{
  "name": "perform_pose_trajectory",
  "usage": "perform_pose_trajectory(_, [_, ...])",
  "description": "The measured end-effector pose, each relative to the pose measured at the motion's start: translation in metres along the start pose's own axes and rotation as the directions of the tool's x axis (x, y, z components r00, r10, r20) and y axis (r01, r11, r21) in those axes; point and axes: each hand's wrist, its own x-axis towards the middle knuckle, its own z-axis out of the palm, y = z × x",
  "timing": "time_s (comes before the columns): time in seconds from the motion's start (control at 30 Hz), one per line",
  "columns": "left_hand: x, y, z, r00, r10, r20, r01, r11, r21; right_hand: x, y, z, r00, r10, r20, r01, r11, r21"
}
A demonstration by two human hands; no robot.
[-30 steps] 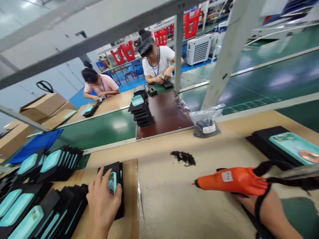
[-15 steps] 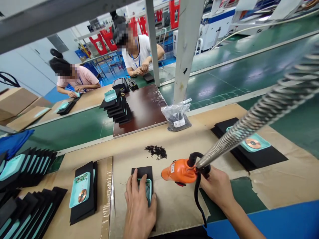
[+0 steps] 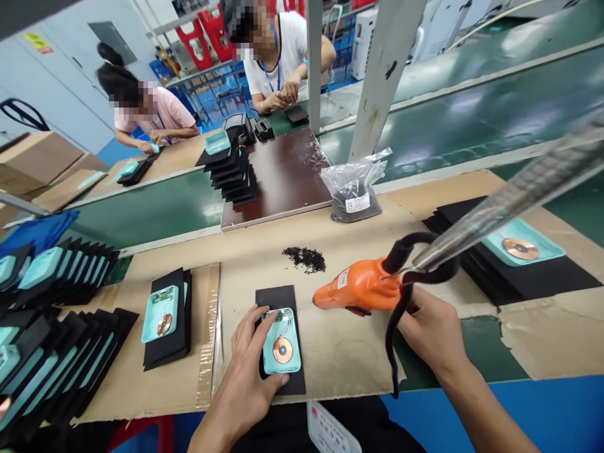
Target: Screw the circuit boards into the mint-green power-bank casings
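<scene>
My left hand [image 3: 250,368] steadies a teal plastic case [image 3: 291,330], thumb at its lower edge and fingers along its upper left. Inside the case show a copper coil [image 3: 283,350] and a small green circuit board. Beneath it lies a black foam pad [image 3: 274,297] on the cardboard. My right hand [image 3: 434,327] is wrapped round an orange electric screwdriver [image 3: 361,286], held apart from the case, its nose toward the left. Most of my right fingers are hidden behind the tool. Beyond the pad lies a heap of small black screws [image 3: 309,259].
A clear bag [image 3: 353,195] of dark bits stands behind the screws. Teal cases on black pads lie at left [image 3: 160,314] and right [image 3: 528,245], with rows of them [image 3: 89,352] far left. A spring-like metal sleeve [image 3: 519,195] slants above the right side. Two co-workers sit opposite.
My left hand has shifted off the top of the case to its left side, uncovering the coil and board. My right hand still holds the screwdriver. The whole view has shifted.
</scene>
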Motion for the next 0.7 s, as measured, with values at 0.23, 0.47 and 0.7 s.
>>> perform_pose_trajectory(0.23, [0.0, -0.021, -0.003, 0.997, 0.067, 0.026, -0.068, 0.997, 0.023, -0.003, 0.0, 0.005, 0.999, 0.051, 0.007, -0.051, 0.999, -0.014])
perform_pose_trajectory(0.47, [0.036, -0.019, -0.037, 0.967, 0.253, -0.027, -0.25, 0.965, 0.085, -0.001, -0.007, 0.005, 0.98, 0.17, -0.102, -0.162, 0.983, 0.084])
perform_pose_trajectory(0.7, [0.17, 0.039, -0.039, 0.945, 0.325, 0.043, -0.327, 0.928, 0.179, -0.059, -0.055, -0.019, 0.866, 0.351, -0.356, -0.214, 0.904, 0.371])
